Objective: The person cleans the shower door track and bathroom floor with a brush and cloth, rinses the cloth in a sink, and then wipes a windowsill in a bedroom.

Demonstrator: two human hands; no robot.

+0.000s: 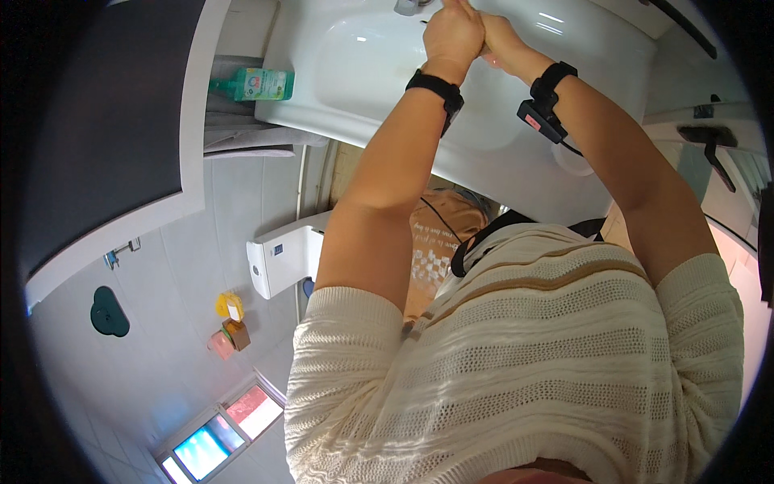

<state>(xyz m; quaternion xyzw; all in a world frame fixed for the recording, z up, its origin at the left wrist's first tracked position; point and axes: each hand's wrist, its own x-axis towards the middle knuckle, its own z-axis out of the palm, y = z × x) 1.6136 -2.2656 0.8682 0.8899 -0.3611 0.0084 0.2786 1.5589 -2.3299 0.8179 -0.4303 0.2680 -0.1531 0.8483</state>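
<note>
Both hands are together over the white sink basin [355,73], at the top edge of the view. My left hand [453,36] shows its back, with the fingers curled in against the other hand. Behind and to the right of it, my right hand [498,42] presses against it, its fingers mostly hidden. What lies between the palms, if anything, is out of sight. A metal tap [408,6] shows partly, just left of the hands. Black straps circle both wrists, and the right one [548,109] carries a small black box with a cable.
On a grey ledge left of the sink lies a green bottle [262,84] with a label. Below it, a white dispenser-like box [282,256] juts from the wall. A dark framed panel [113,105] fills the upper left. At the right is a door handle [716,153].
</note>
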